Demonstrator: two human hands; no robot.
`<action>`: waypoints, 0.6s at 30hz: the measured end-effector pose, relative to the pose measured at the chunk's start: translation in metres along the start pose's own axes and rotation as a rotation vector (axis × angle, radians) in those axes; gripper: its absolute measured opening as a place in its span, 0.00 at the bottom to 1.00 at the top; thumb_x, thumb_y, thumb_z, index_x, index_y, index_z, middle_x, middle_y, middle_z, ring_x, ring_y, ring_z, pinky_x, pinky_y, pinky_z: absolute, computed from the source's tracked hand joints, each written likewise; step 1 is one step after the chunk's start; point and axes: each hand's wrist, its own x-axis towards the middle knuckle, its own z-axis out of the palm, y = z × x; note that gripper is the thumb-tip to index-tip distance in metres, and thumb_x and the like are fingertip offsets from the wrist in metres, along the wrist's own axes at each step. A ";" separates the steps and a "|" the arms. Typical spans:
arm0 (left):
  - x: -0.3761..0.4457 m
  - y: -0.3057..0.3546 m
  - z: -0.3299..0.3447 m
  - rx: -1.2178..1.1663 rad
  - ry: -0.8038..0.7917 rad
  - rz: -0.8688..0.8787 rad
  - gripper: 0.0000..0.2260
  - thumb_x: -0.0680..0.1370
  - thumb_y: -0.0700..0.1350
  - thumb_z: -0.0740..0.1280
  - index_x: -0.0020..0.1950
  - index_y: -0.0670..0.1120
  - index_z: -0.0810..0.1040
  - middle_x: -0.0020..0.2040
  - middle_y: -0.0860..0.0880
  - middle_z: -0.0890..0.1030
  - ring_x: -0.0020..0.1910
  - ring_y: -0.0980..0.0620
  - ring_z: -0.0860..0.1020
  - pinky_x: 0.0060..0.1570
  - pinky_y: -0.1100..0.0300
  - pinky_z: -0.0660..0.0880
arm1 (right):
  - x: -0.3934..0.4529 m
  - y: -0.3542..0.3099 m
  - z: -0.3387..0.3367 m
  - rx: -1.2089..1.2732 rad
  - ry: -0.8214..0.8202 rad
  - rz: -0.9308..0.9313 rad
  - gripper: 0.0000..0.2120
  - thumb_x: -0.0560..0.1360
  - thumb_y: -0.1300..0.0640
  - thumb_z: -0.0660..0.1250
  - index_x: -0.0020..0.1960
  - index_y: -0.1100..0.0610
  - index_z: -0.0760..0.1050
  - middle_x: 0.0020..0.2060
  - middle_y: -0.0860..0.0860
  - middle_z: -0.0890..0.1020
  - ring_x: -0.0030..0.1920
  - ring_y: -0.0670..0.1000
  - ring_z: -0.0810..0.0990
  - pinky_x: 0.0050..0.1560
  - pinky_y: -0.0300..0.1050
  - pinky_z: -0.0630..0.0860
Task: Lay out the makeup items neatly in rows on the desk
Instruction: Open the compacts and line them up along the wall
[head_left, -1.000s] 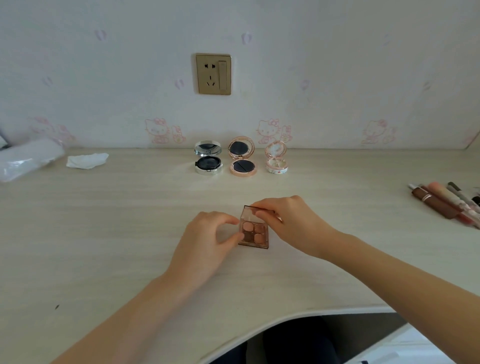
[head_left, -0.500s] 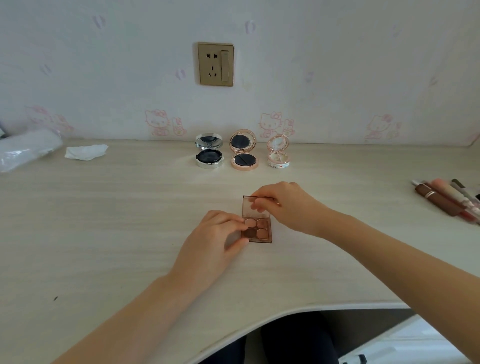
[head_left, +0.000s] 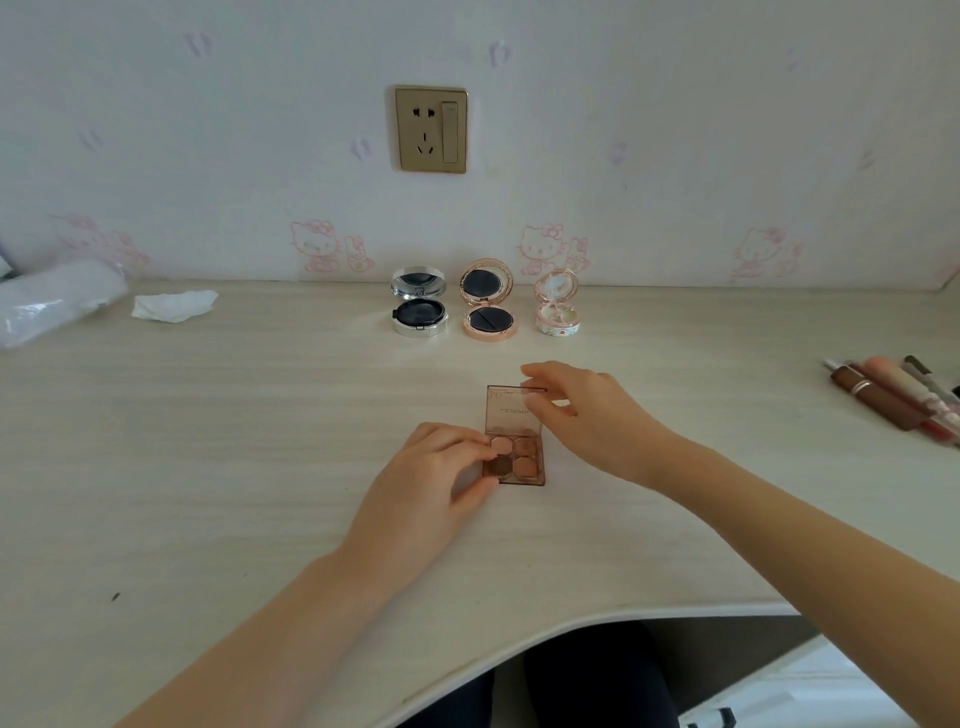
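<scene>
A small brown eyeshadow palette (head_left: 514, 457) with four pans lies open mid-desk, its clear lid (head_left: 511, 408) tilted back. My left hand (head_left: 431, 483) pinches the palette's left edge. My right hand (head_left: 587, 410) holds the lid's top right corner with its fingertips. Behind, near the wall, three open round compacts stand in a row: a silver one (head_left: 418, 307), a rose-gold one (head_left: 488, 306) and a small pink floral one (head_left: 557, 307).
Several lip tubes and pencils (head_left: 893, 397) lie bunched at the right edge. A crumpled tissue (head_left: 174, 305) and a clear plastic bag (head_left: 52, 304) sit far left. The desk's curved front edge (head_left: 571, 629) is close below my arms.
The palette's lid has swung further open and back under my right fingers. My left hand has stayed on the base.
</scene>
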 end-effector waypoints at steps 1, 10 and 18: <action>0.000 0.000 0.000 -0.005 0.002 -0.001 0.11 0.74 0.45 0.72 0.56 0.49 0.82 0.54 0.57 0.79 0.58 0.59 0.72 0.56 0.79 0.61 | -0.007 0.003 0.003 0.009 0.036 0.014 0.21 0.80 0.52 0.59 0.71 0.54 0.65 0.63 0.50 0.77 0.64 0.48 0.74 0.61 0.40 0.71; 0.001 0.001 -0.001 0.007 -0.011 -0.027 0.13 0.74 0.45 0.72 0.58 0.49 0.81 0.57 0.56 0.79 0.62 0.58 0.70 0.59 0.81 0.55 | -0.057 0.013 0.034 -0.025 0.162 0.044 0.31 0.77 0.46 0.63 0.76 0.52 0.56 0.68 0.45 0.71 0.69 0.45 0.65 0.63 0.33 0.59; 0.004 -0.006 0.000 -0.034 -0.024 -0.057 0.13 0.75 0.46 0.70 0.60 0.55 0.80 0.54 0.77 0.67 0.69 0.60 0.66 0.61 0.79 0.55 | -0.055 0.009 0.037 -0.077 0.168 -0.041 0.29 0.76 0.50 0.66 0.74 0.53 0.61 0.66 0.47 0.73 0.68 0.47 0.67 0.65 0.37 0.63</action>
